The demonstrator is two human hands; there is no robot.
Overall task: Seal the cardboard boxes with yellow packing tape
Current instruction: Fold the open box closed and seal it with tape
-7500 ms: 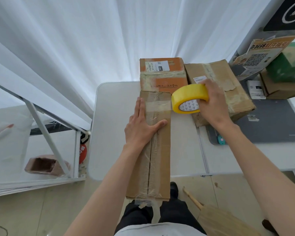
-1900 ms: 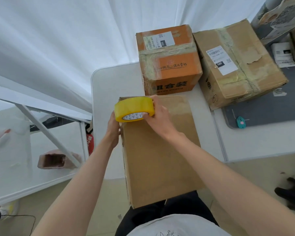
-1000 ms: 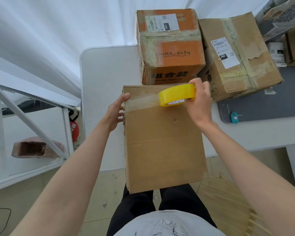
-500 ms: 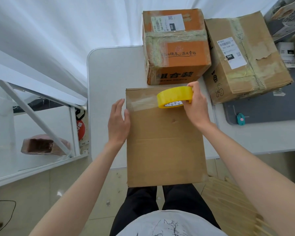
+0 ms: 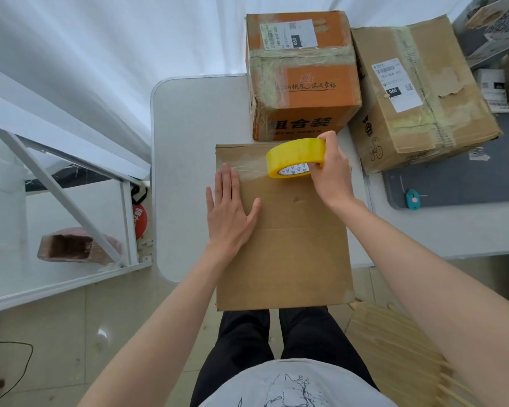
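While the left hand lies flat with straight fingers pressed on the brown cardboard box, the right hand has its fingers curled round the yellow tape roll, which stands on edge at the box's far side, toward 12 o'clock; a stretch of tape runs from the roll toward 9 o'clock, ending by the left fingertips near the box's left edge; the box sits at the near edge of the white counter, overhanging it toward 6 o'clock; an orange box stands just beyond at 12 o'clock, and a larger taped box at 2 o'clock; the step in hand looks like laying a strip across the far end; next, I judge, the roll must travel toward 3 o'clock, staying low, with the left hand anchoring the stuck end.
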